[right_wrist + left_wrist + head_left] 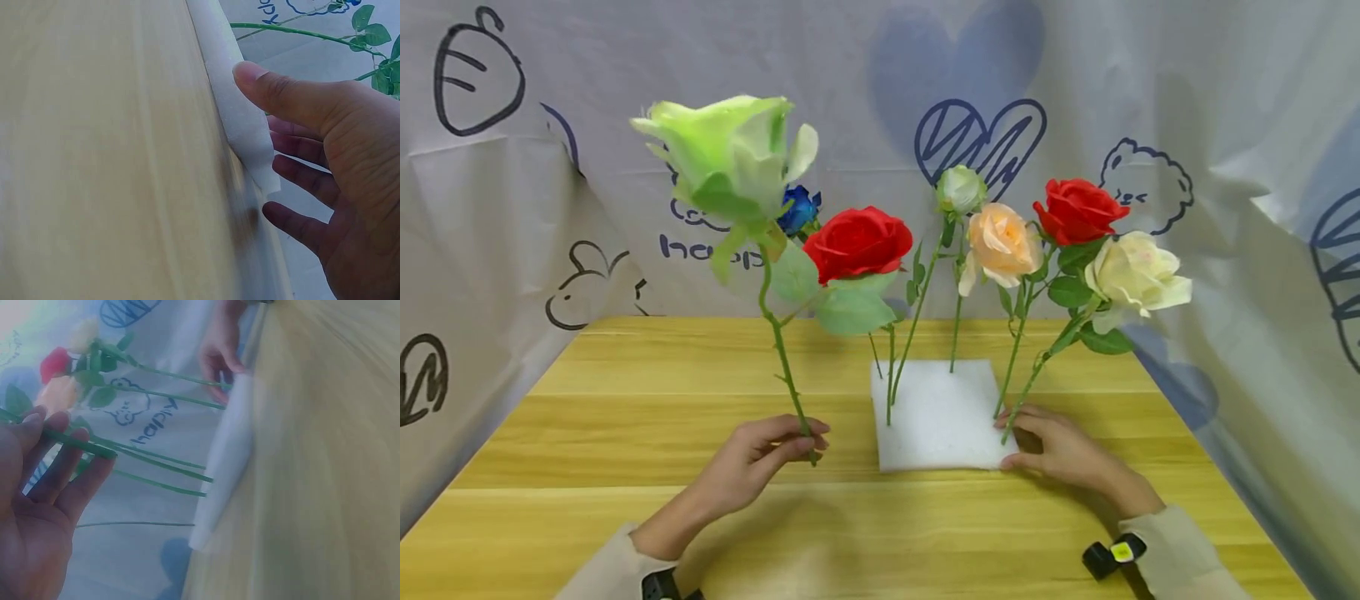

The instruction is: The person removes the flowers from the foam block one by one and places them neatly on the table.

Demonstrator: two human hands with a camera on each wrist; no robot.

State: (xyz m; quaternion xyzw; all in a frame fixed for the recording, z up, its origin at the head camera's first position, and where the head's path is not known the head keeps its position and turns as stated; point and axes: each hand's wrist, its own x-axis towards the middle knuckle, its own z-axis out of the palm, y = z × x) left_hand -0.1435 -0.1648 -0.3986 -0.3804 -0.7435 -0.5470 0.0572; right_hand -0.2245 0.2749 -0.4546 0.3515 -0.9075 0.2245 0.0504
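Note:
My left hand (745, 467) pinches a pale green rose (730, 158) near the bottom of its stem, between thumb and fingers. The bloom stands high, tilted to the left, and the stem's lower end shows just past the fingertips. To its right, a white foam block (940, 425) lies on the table with several roses upright or leaning in it. My right hand (1067, 450) is at the block's right front corner, thumb by the front edge and fingers by the right side. In the right wrist view its fingers (300, 178) are spread and loosely bent.
In the block stand a red rose (861, 242), a blue rose (799, 208), a whitish-green rose (961, 190), a peach rose (1002, 242), another red rose (1078, 210) and a cream rose (1138, 275) leaning right. Behind the wooden table (625, 400) hangs a drawn-on cloth (850, 75).

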